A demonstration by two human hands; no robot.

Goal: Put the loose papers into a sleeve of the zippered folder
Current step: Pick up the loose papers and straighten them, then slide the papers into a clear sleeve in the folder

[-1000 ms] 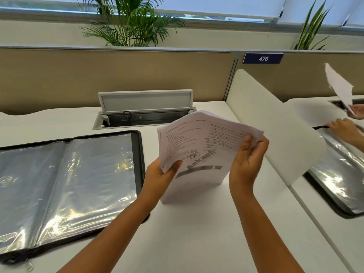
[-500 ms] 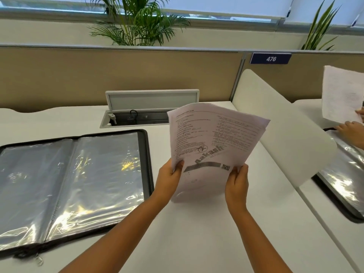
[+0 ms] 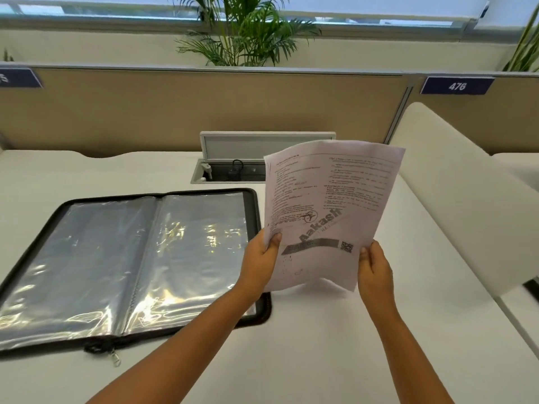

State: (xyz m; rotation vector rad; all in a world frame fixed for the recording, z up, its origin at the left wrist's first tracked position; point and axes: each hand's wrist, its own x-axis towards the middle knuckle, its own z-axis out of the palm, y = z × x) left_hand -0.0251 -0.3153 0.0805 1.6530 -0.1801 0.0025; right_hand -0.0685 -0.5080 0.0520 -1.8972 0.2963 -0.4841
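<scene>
Papers: we are holding the loose papers (image 3: 329, 211) upright above the surface (image 3: 320, 345), right of the folder, with their lower edge lifted just clear of it; printed side facing us.
Left hand: our left hand (image 3: 259, 263) is gripping the sheets' lower left edge, thumb lying on the printed face and the other fingers curled behind.
Right hand: our right hand (image 3: 374, 272) is gripping the lower right corner, thumb on the front, fingers wrapped behind.
Folder: the zippered folder (image 3: 125, 263) is lying open and flat toward the surface's left edge, clear sleeves shining on both halves, zipper pull hanging at its near edge; our left forearm is crossing its near right corner.
Step in hand: we are judging this as squaring and readying the stack; nothing is in a sleeve yet.
Next move: we are expecting to carry the stack left over the right-hand sleeve, find its open edge, which we cannot make out here, and feed one short edge in while a hand is lifting the plastic.
Change: compared with half a second earlier, both grips are unchanged, while the sheets are standing taller and flatter and sitting closer to the folder's right edge.
Surroundings: an open cable tray (image 3: 233, 170) is sitting at the surface's far edge, behind the papers.
</scene>
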